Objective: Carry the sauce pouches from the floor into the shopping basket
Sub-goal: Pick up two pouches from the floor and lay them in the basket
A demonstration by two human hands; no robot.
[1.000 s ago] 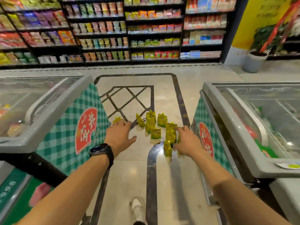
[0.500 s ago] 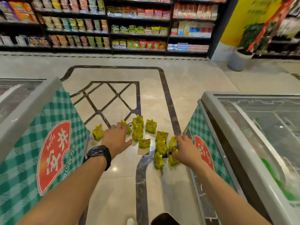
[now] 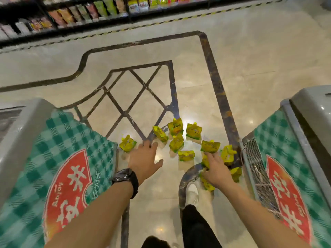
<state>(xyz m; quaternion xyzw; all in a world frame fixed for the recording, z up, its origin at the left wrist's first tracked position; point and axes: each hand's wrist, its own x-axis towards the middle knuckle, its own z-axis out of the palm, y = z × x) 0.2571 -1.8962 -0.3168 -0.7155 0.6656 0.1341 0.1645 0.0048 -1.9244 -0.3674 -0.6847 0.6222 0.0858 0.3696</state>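
Vs 0.5 s ago: view tips further down, shelves (image 3: 93,9) slide to the top edge, both hands are closer to the pouches (image 3: 176,128). Pouches all sit on the floor (image 3: 250,68) btwn two freezers (image 3: 62,158). L hand (image 3: 145,158) is spread, empty, fingertips btwn two pouches. R hand (image 3: 216,169) lies over the right-side pouches; gripping or not, can't tell.

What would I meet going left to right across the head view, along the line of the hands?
In order: left freezer → lone sauce pouch → left hand → flat-lying sauce pouch → right hand → right freezer.
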